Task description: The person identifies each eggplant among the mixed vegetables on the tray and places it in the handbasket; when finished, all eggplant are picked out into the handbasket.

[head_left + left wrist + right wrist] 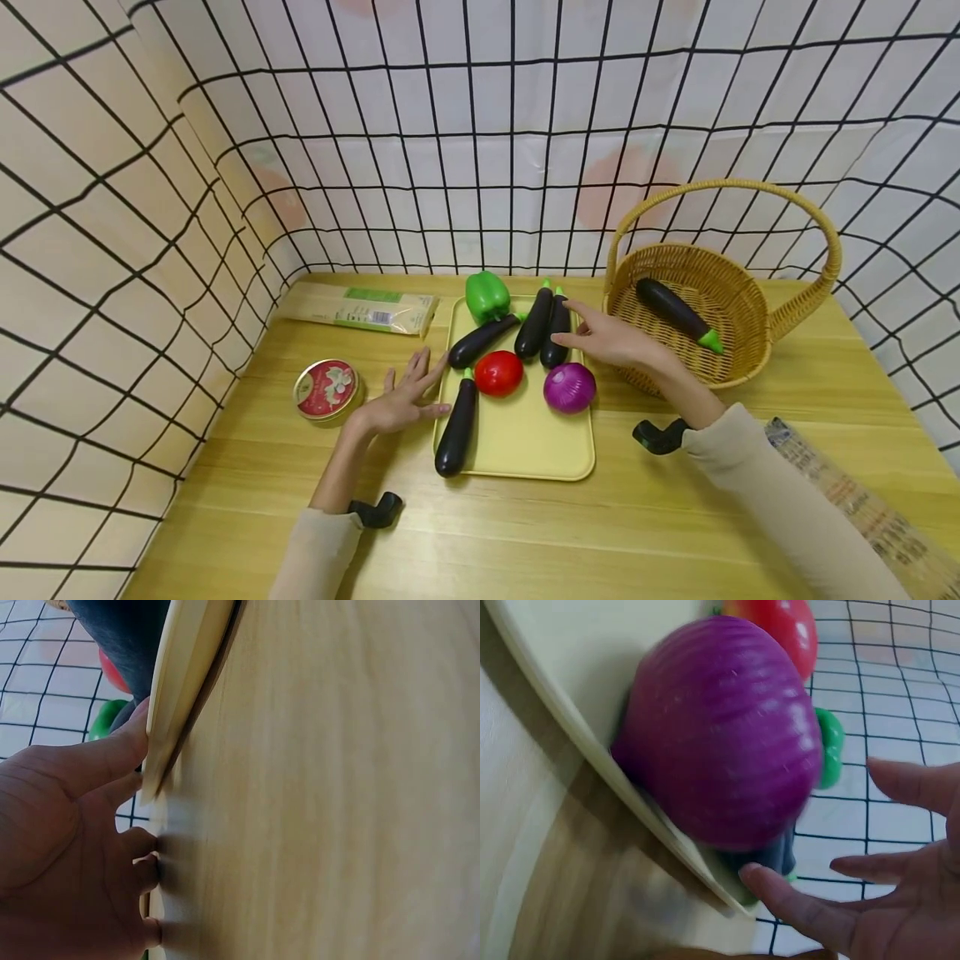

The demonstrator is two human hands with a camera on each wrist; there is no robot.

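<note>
A yellow tray (pixel 525 450) holds a red tomato (pixel 498 372), a purple onion (pixel 570 388), a green bell pepper (pixel 487 296) and several dark eggplants (pixel 459 429). My left hand (pixel 401 404) is at the tray's left edge with its fingers spread; in the left wrist view the thumb touches the tray rim (pixel 176 697). Over the right edge reaches my right hand (pixel 618 337), its fingers extended and apart beside the rightmost eggplant (pixel 556 337). The right wrist view shows nothing between those fingers, and the onion (pixel 724 735) large in front.
To the right stands a wicker basket (pixel 738 367) with a tall handle and one eggplant (pixel 675 308) inside. A round red tin (pixel 327 390) and a flat pale packet (pixel 360 308) lie on the left. A printed strip (pixel 855 500) lies at the right, partly behind my sleeve.
</note>
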